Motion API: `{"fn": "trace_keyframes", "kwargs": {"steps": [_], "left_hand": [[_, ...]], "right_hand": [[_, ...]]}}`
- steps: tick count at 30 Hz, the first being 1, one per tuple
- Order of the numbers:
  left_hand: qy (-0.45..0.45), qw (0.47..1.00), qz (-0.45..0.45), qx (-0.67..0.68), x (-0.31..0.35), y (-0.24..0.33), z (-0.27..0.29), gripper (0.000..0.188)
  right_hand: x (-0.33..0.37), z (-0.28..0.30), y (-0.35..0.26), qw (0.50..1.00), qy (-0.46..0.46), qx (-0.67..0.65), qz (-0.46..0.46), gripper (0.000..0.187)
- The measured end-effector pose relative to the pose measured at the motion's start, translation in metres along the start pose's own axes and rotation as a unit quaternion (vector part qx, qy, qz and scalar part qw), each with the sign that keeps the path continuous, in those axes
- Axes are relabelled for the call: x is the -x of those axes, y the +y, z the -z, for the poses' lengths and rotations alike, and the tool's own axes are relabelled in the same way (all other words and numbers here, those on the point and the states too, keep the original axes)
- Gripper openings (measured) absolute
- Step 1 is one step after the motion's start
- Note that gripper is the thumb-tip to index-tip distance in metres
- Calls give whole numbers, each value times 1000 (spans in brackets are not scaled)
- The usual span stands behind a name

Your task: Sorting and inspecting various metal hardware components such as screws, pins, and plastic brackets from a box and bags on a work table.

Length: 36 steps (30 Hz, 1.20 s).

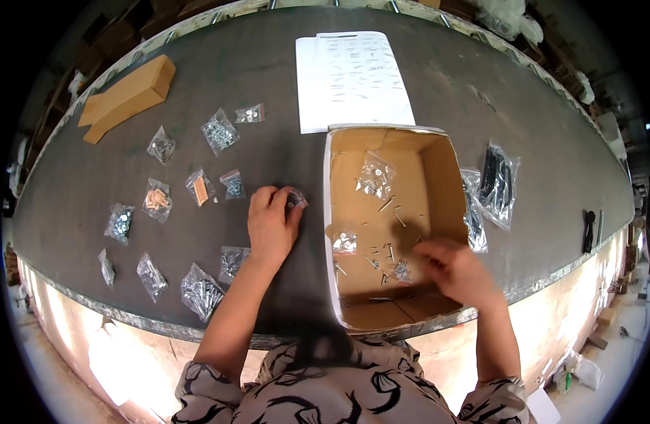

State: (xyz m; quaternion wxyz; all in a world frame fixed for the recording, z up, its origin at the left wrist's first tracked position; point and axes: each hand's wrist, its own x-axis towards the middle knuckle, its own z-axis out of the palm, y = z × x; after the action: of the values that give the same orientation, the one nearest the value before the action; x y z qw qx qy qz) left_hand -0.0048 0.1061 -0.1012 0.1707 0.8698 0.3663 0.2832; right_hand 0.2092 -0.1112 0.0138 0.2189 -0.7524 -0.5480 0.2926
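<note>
My left hand (pixel 270 225) rests on the dark table just left of the open cardboard box, its fingers closed on the edge of a small clear plastic bag (pixel 297 201) with a little pale piece in it. Over the right side of the cardboard box (pixel 445 166) is my right hand (pixel 453 270), its fingers curled and smeared by motion, so what they hold cannot be made out. Inside the box lie loose screws (pixel 390 251), a bag of metal fittings (pixel 375 177), a smaller bag of round pieces (pixel 345 242) and a little bag (pixel 403 271) close to my right fingers.
Left of my arm are several small hardware bags (pixel 219 132), one with wooden dowels (pixel 157 199). A folded cardboard piece (pixel 131 95) lies far left. Printed sheets (pixel 353 85) are behind the box. To its right are bagged black parts (pixel 497 185) and a black-handled tool (pixel 588 231).
</note>
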Motion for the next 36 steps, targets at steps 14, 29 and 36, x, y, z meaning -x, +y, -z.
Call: {"fn": "trace_keyframes", "kwargs": {"steps": [14, 29, 36], "left_hand": [[-12, 999, 27, -29, -4, 8, 8, 38], [51, 979, 144, 137, 54, 26, 78, 8], [101, 938, 263, 203, 81, 15, 93, 19]], "right_hand": [[25, 64, 29, 909, 354, -187, -115, 15], [26, 59, 79, 895, 392, -177, -124, 10], [-1, 47, 93, 888, 414, -153, -128, 10]]}}
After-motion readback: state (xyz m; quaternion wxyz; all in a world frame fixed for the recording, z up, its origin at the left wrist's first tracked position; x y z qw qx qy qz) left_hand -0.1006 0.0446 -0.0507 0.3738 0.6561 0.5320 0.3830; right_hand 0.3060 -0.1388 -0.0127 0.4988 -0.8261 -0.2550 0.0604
